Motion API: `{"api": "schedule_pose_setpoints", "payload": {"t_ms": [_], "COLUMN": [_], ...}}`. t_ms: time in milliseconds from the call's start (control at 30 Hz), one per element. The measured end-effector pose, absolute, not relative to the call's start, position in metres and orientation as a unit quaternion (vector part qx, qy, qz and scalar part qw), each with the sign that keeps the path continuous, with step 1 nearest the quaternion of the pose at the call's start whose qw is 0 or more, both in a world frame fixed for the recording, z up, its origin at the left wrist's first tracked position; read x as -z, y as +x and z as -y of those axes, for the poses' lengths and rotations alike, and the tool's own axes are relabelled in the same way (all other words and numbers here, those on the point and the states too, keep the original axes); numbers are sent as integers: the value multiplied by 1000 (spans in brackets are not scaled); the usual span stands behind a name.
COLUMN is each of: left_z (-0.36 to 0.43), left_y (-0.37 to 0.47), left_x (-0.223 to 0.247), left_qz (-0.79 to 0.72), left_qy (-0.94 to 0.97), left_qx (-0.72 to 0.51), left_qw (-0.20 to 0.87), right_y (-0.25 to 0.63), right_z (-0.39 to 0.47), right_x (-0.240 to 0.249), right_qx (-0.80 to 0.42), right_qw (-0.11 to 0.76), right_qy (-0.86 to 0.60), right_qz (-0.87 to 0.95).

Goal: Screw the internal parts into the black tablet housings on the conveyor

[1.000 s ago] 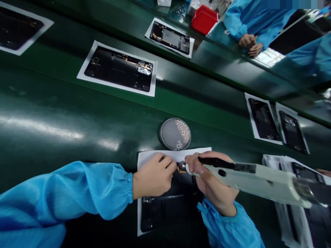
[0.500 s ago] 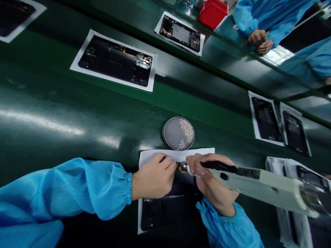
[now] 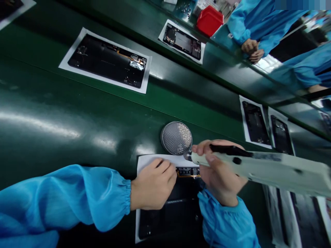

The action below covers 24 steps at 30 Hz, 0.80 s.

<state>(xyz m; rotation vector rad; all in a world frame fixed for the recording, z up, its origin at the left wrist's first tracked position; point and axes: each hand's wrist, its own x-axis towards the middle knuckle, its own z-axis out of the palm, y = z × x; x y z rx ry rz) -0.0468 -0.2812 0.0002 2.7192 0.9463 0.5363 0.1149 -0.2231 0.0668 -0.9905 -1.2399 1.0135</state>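
My right hand (image 3: 222, 175) is wrapped round a pale electric screwdriver (image 3: 281, 170). The driver's tip is at the near right rim of a round perforated screw dish (image 3: 169, 137), whose right side glitters with small screws. Below the dish, an opened black tablet (image 3: 170, 217) lies on a white sheet (image 3: 147, 159), with a circuit strip and orange flex cable showing along its upper edge. My left hand (image 3: 153, 184) rests over the tablet's upper left part, fingers curled together. A dark bit shows between those fingers, too small to name.
More opened tablets lie on white sheets: one large tablet (image 3: 106, 62) at upper left, another tablet (image 3: 183, 41) farther back, two at right. A stack of sheeted tablets (image 3: 292, 213) stands lower right. Beyond are a red bin (image 3: 210, 21) and a co-worker's clasped hands (image 3: 252, 51).
The screwdriver in my right hand has come off the tablet's upper edge and moved up to the screw dish. My left hand stays on the tablet. The whole view has shifted slightly.
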Motion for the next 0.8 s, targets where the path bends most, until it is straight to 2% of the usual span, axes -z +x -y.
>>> {"api": "schedule_pose_setpoints", "payload": {"t_ms": [333, 800], "left_z": [283, 283], "left_y": [-48, -48], "left_x": [1, 1], "left_qz": [-307, -306], "left_qy": [931, 931], "left_qx": [-177, -176], "left_qw": [90, 95], "right_y": [115, 113], "right_z": [222, 220], "right_x": [-51, -51], "right_qx": [-461, -457], "right_qw": [568, 584], "right_qy": [-438, -421], "right_qz": [523, 523]}}
